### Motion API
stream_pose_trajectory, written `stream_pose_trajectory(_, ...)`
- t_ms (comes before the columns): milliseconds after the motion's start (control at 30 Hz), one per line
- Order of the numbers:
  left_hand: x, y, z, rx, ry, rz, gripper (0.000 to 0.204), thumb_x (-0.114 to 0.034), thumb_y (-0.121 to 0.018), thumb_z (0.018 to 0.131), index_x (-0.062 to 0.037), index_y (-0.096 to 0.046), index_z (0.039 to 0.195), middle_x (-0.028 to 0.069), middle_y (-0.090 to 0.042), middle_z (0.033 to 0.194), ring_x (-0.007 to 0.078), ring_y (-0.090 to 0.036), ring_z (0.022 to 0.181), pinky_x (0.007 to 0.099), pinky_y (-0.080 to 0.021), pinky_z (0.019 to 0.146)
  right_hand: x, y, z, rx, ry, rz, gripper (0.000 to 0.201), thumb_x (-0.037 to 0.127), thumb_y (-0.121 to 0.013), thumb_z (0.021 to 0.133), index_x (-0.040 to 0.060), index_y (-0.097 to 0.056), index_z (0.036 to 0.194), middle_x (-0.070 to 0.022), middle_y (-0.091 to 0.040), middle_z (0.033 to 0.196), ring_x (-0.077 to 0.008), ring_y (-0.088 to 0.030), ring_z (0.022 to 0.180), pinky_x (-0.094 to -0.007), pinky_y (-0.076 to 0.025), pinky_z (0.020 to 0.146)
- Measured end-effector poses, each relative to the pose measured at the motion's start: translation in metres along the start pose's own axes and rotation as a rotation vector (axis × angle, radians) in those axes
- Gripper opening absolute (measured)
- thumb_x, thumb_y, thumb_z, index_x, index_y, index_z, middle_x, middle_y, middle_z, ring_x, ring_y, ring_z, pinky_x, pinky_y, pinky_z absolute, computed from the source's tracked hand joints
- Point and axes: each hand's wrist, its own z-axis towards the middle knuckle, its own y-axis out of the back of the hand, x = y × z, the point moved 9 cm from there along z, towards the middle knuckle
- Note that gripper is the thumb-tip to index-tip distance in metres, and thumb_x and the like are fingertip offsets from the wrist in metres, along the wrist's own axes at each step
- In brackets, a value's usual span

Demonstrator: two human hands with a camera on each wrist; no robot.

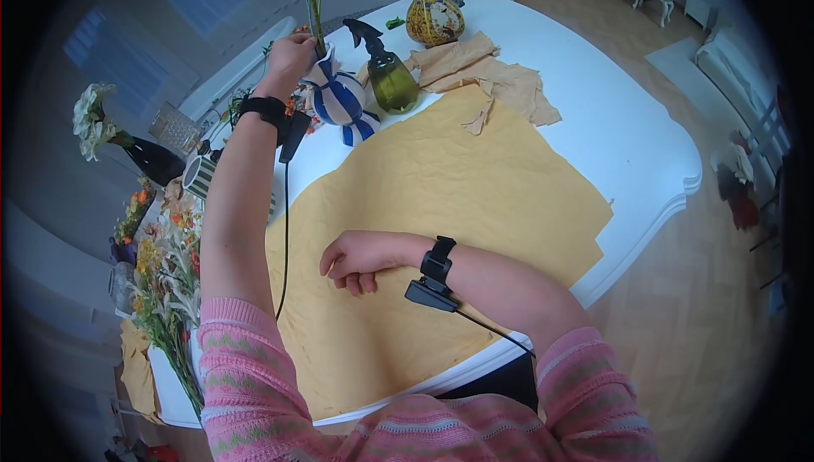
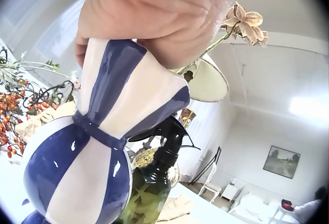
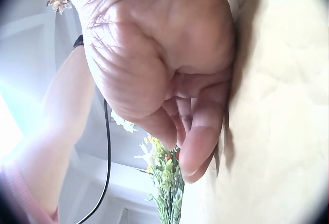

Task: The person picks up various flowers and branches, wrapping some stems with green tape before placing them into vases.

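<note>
At the mouth of a blue-and-white striped vase (image 1: 337,99) (image 2: 82,167), my left hand (image 1: 291,59) (image 2: 159,13) pinches the green flower stems (image 1: 313,6). The fingertips are partly hidden behind the vase's rim in the left wrist view. A brownish-pink blossom (image 2: 245,24) shows to the right of that hand. My right hand (image 1: 365,260) (image 3: 159,54) rests on a large sheet of yellow-brown paper (image 1: 441,182) (image 3: 282,100), its fingers loosely curled with nothing between them.
A green spray bottle (image 1: 394,85) (image 2: 146,195) stands right beside the striped vase, with a patterned yellow vase (image 1: 435,19) behind it. Crumpled paper (image 1: 517,89) lies at the back. Cut flowers (image 1: 174,267) and a dark vase of white flowers (image 1: 153,159) are at the left.
</note>
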Motion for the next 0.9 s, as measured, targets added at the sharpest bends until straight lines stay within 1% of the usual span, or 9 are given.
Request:
stream_pose_trajectory(33,-0.001,0.001,-0.002,0.001,-0.001,0.0,0.03,-0.027,-0.062,0.087,-0.0059,-0.072,0.106,0.0068,-0.068,0.077,0.0167,-0.063,0.068,0.0314,-0.048,0.066,0.0,0.0,0.0,-0.001,0.0,0.001,0.032,0.011,-0.054,0.092,-0.0078,-0.053,0.117,-0.0138,-0.062,0.088,-0.0183,-0.066,0.064,-0.0272,-0.051,0.047)
stream_pose_trajectory(133,0.0,0.001,-0.006,0.031,0.039,-0.058,0.029,-0.025,-0.064,0.087,-0.0057,-0.072,0.107,0.0049,-0.066,0.071,0.0126,-0.058,0.06,0.0282,-0.046,0.06,0.001,0.0,0.0,-0.001,0.009,-0.014,0.031,0.012,-0.054,0.092,-0.0076,-0.054,0.116,-0.0135,-0.062,0.087,-0.0183,-0.066,0.064,-0.0272,-0.051,0.047)
stream_pose_trajectory(200,0.003,0.001,-0.006,0.032,0.028,-0.075,0.027,-0.023,-0.065,0.085,-0.0059,-0.072,0.106,0.0037,-0.064,0.068,0.0097,-0.054,0.057,0.0262,-0.044,0.057,0.002,0.001,0.0,-0.012,0.028,-0.014,0.024,0.011,-0.052,0.091,-0.0076,-0.056,0.107,-0.0159,-0.064,0.086,-0.0222,-0.067,0.065,-0.0312,-0.053,0.047)
stream_pose_trajectory(333,0.006,-0.001,-0.006,0.037,-0.006,-0.107,0.026,-0.023,-0.066,0.084,-0.0063,-0.074,0.103,0.0038,-0.065,0.069,0.0101,-0.056,0.059,0.0271,-0.045,0.059,0.002,0.0,0.0,-0.015,0.033,-0.009,0.025,0.011,-0.052,0.091,-0.0076,-0.056,0.107,-0.0157,-0.064,0.086,-0.0222,-0.067,0.065,-0.0312,-0.053,0.047)
stream_pose_trajectory(433,0.002,0.003,-0.012,-0.017,-0.029,-0.058,0.025,-0.022,-0.069,0.081,-0.0064,-0.075,0.099,0.0042,-0.066,0.071,0.0115,-0.059,0.062,0.0284,-0.047,0.062,0.003,0.001,-0.001,-0.017,0.033,-0.022,0.025,0.011,-0.052,0.092,-0.0075,-0.056,0.108,-0.0158,-0.064,0.086,-0.0221,-0.067,0.065,-0.0313,-0.053,0.047)
stream_pose_trajectory(500,-0.001,0.007,-0.016,-0.074,-0.009,-0.046,0.025,-0.022,-0.072,0.078,-0.0058,-0.076,0.096,0.0052,-0.067,0.073,0.0131,-0.06,0.065,0.0298,-0.048,0.065,0.001,0.0,0.0,0.003,0.012,-0.006,0.031,0.013,-0.054,0.092,-0.0075,-0.055,0.116,-0.0132,-0.062,0.087,-0.0183,-0.066,0.064,-0.0276,-0.051,0.048)
stream_pose_trajectory(533,0.001,0.007,-0.016,-0.074,-0.008,-0.046,0.025,-0.022,-0.072,0.078,-0.0058,-0.076,0.096,0.0052,-0.067,0.073,0.0131,-0.06,0.065,0.0298,-0.048,0.065,0.001,0.0,0.0,0.004,0.012,-0.006,0.031,0.013,-0.054,0.092,-0.0075,-0.055,0.116,-0.0132,-0.062,0.087,-0.0183,-0.066,0.064,-0.0276,-0.051,0.048)
stream_pose_trajectory(600,0.008,0.004,-0.013,-0.037,0.051,-0.039,0.025,-0.022,-0.074,0.076,-0.0043,-0.076,0.094,0.0063,-0.068,0.075,0.0146,-0.061,0.066,0.0296,-0.049,0.066,0.001,0.0,0.0,0.003,0.013,-0.017,0.032,0.013,-0.054,0.092,-0.0074,-0.055,0.117,-0.0133,-0.063,0.087,-0.0183,-0.066,0.064,-0.0276,-0.051,0.048)
stream_pose_trajectory(900,0.009,0.0,-0.014,0.143,0.048,0.065,0.025,-0.022,-0.073,0.078,-0.0035,-0.075,0.094,0.0063,-0.069,0.079,0.0155,-0.061,0.07,0.0306,-0.049,0.066,0.0,0.0,0.001,0.005,0.024,-0.019,0.034,0.013,-0.054,0.092,-0.0078,-0.054,0.118,-0.0137,-0.063,0.088,-0.0182,-0.066,0.064,-0.0274,-0.051,0.047)
